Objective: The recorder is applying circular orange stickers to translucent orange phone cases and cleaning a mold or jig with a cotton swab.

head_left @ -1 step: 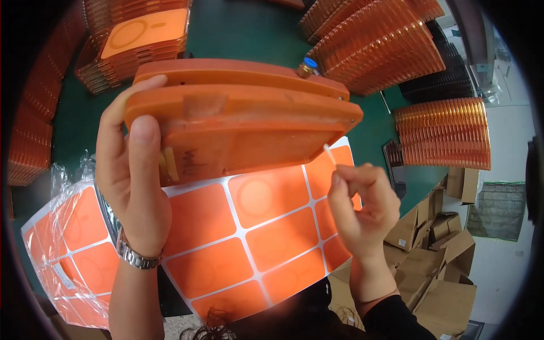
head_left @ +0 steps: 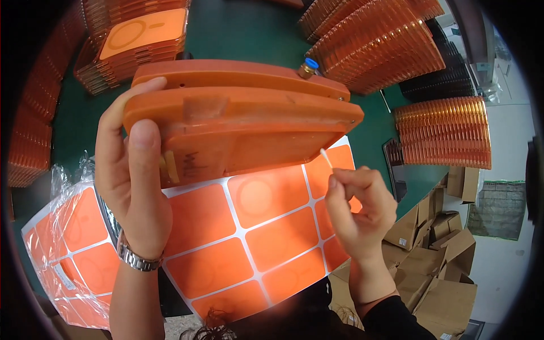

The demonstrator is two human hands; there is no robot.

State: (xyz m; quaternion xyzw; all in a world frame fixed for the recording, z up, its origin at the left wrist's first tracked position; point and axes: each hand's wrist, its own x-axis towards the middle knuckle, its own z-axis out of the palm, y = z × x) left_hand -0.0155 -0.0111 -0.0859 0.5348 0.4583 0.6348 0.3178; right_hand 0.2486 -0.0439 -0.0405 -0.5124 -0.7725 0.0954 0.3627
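My left hand point(head_left: 133, 175) is closed round the left end of an orange block-like fixture point(head_left: 243, 116), thumb on the near face. The fixture is tilted, with a shallow recess on its underside and a brass fitting with a blue collar point(head_left: 308, 67) on its back edge. Between thumb and fingertips my right hand point(head_left: 362, 207) pinches a thin cotton swab point(head_left: 326, 156). The swab's white tip is close to the recess's right corner; whether it touches I cannot tell. Below lies a sheet of orange rounded-rectangle stickers point(head_left: 283, 241) with white gaps.
Stacks of clear orange cases stand at the right point(head_left: 445, 133), the back right point(head_left: 379, 51) and the back left point(head_left: 133, 48). A dark phone point(head_left: 395, 170) lies on the green table point(head_left: 226, 34). Clear plastic film point(head_left: 62, 249) covers more stickers at left. Cardboard boxes point(head_left: 439, 272) are piled lower right.
My right hand and the swab have shifted slightly left and down. The fixture in my left hand has barely moved.
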